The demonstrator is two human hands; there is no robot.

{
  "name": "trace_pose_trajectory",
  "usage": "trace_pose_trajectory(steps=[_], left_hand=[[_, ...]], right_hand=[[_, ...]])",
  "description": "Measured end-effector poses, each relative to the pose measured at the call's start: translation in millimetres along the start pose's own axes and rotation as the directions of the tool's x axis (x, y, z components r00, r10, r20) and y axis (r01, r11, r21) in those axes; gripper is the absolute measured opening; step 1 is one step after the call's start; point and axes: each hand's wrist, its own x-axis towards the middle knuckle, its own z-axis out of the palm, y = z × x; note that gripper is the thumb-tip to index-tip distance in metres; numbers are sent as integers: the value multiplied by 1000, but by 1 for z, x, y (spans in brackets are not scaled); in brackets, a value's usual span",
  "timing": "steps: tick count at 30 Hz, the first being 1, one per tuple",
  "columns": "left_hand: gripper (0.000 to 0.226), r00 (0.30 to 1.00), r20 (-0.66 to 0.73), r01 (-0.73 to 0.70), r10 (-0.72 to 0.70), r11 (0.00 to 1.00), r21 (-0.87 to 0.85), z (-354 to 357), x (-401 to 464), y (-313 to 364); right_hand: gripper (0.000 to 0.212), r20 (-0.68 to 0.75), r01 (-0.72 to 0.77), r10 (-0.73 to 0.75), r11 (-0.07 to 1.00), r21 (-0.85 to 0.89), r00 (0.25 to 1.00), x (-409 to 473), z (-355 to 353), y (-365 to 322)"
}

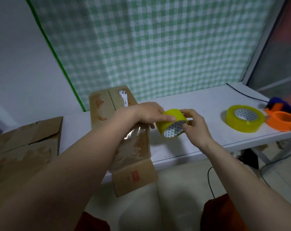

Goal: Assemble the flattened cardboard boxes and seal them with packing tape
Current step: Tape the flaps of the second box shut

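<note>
**Both hands on the yellow tape roll beside the long box**

The yellow tape roll (172, 125) is held just above the worktop (199, 104), tilted so its patterned core faces down and toward the camera. The left hand (148, 113) comes over it from the box side, fingers curled across the roll's outer band with the thumb lying along the yellow face. The right hand (193, 125) meets it from the other side, thumb and fingertips pinching at the rim and the edge of the core. So both grips are clamped on the same roll, one on each side of it.

Just beside the roll, under the left forearm, lies the long cardboard box (124, 130), stretched from the back of the worktop out past its front edge, with a shiny strip of clear tape on its top and an end flap hanging over the front. Beyond that box, away from the roll, a flattened cardboard box (24, 144) lies flat with creased panels.

On the roll's other side, well apart, a second tape roll (245, 120) lies flat on the worktop. Just past it sits an orange and blue tape dispenser (283, 117); whether it carries tape cannot be told. A thin black cable (246, 95) runs along the back of the worktop toward the dispenser. A green checked curtain (158, 47) hangs behind.
</note>
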Motion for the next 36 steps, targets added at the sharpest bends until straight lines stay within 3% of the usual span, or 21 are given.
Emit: trace_pose_trajectory(steps=[2, 4, 5, 7, 9, 12, 15, 18, 22, 25, 27, 30, 36], left_hand=[[45, 999, 44, -6, 11, 993, -116, -7, 12, 3], [39, 998, 68, -10, 18, 994, -112, -11, 20, 2], [39, 997, 70, -8, 13, 997, -83, -12, 23, 1], [41, 998, 70, -3, 6, 999, -43, -13, 26, -3], [40, 995, 98, 4, 5, 996, -93, -16, 27, -7], [38, 992, 128, 34, -12, 985, -169, -20, 26, -9], [36, 986, 165, 72, -35, 972, -222, -20, 28, -11], [33, 978, 204, 92, -40, 962, -255, -21, 31, -12], [31, 972, 231, 111, -38, 943, -312, -22, 34, -12], [27, 973, 231, 98, -14, 930, -355, -21, 33, -14], [26, 978, 206, 85, -4, 918, -388, -20, 33, -18], [25, 987, 158, 54, 19, 893, -446, -21, 34, -24], [25, 994, 99, 11, 51, 842, -539, -19, 30, -27]], right_hand=[[46, 7, 0, 0, 1000, 13, 1000, 4, -2, 3], [51, 78, -26, 22, 999, 48, 997, 7, -7, 8], [54, 115, -36, 34, 999, 16, 993, 9, -12, 13], [58, 121, -48, 74, 977, -208, 990, 13, -23, 30], [51, 10, -165, 189, 879, -447, 982, 16, -34, 49], [46, -173, -399, 372, 707, -584, 912, 11, -33, 71], [46, -254, -427, 351, 627, -652, 901, 3, -24, 90], [37, -288, -407, 288, 631, -660, 913, 3, -20, 98], [29, -289, -428, 317, 706, -564, 903, 4, -22, 101], [8, -133, -310, 280, 864, -396, 951, -5, -26, 85], [16, -1, -179, 181, 968, -174, 983, -25, -24, 64], [30, 116, -47, 33, 992, 121, 993, -66, -10, 24], [37, 43, 356, -355, 934, -26, 934, -70, 28, -26]])
